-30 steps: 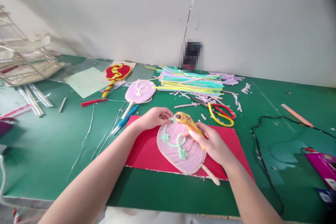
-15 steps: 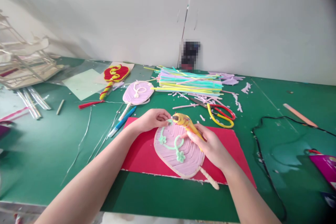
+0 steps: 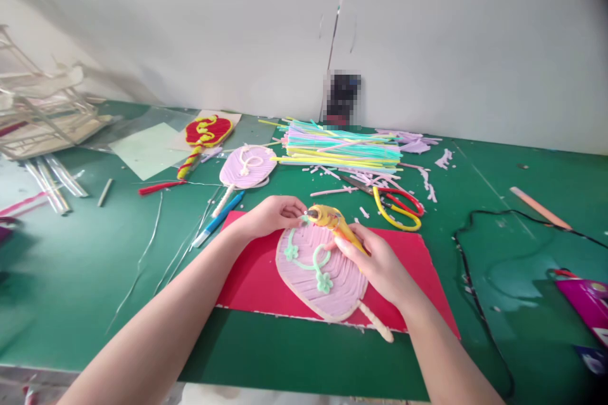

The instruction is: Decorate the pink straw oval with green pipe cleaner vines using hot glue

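Note:
A purple fan [image 3: 304, 294] with a cream rim and handle lies tilted on a red board [image 3: 247, 285]. Mint-green pipe cleaner [image 3: 306, 264] curls across its face, with small green flowers [image 3: 324, 283] on it. At the fan's upper left edge, my left hand [image 3: 280, 212] pinches the end of the green pipe cleaner. My right hand [image 3: 375, 259] is wrapped round a yellow hot glue gun [image 3: 332, 220]. The gun's dark nozzle points left and sits close to my left fingertips; whether it touches the pipe cleaner I cannot tell.
Behind the board lie red-and-yellow scissors [image 3: 399, 209], a bundle of pastel pipe cleaners [image 3: 342, 147] and scattered purple offcuts. Another purple fan [image 3: 247, 166], a blue pen [image 3: 221, 218] and a red-and-yellow fan [image 3: 208, 131] are to the left. A black cord [image 3: 468, 266] runs along the right.
The view has shifted very slightly. Both hands, the glue gun and the fan keep nearly the same positions relative to one another.

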`<act>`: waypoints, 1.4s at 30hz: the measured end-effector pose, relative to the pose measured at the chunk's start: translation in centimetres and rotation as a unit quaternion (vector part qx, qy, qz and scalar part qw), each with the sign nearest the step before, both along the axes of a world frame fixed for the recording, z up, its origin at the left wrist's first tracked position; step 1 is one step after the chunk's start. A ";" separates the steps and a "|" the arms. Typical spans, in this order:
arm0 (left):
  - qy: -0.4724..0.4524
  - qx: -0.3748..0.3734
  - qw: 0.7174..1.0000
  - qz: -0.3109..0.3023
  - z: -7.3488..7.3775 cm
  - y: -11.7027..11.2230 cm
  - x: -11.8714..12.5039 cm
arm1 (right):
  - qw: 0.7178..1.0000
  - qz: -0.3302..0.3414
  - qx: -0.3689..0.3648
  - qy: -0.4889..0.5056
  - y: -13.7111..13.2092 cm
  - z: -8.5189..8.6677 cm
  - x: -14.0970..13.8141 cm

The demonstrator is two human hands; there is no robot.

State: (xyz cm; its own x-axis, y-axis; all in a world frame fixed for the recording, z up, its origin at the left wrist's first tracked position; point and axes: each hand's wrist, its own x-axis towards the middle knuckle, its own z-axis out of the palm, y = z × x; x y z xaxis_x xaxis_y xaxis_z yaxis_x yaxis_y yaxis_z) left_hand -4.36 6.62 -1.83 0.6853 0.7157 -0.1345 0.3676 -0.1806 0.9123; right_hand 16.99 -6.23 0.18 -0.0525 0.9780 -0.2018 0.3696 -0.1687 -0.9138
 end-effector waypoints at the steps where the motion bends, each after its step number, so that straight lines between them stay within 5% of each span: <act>1: 0.001 0.005 1.000 0.000 0.0 0.0 0.0 | 1.000 0.002 -0.002 -0.001 0.0 0.0 0.0; 24: 0.010 0.026 0.999 -0.020 0.4 0.1 0.1 | 1.000 -0.004 -0.025 0.000 0.0 0.3 -0.2; 33: -0.044 -0.037 0.998 -0.033 -1.0 0.5 -0.2 | 0.998 -0.033 0.011 0.059 0.4 0.2 0.4; 37: -0.037 -0.045 0.998 -0.029 -0.9 0.5 -0.2 | 0.996 -0.081 0.035 -0.010 -0.6 1.7 3.1; 42: -0.036 -0.033 0.998 -0.028 -0.5 0.5 0.0 | 0.969 -0.144 0.025 -0.198 -1.8 4.2 10.3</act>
State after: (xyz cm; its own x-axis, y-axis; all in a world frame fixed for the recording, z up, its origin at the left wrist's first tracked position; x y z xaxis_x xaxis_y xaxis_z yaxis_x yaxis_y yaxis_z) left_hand -4.39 7.08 -2.31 0.7343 0.6666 -0.1284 0.2908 -0.1380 0.9468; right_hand 27.33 -8.05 4.35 0.2953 0.9499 -0.1022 0.6370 -0.2755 -0.7199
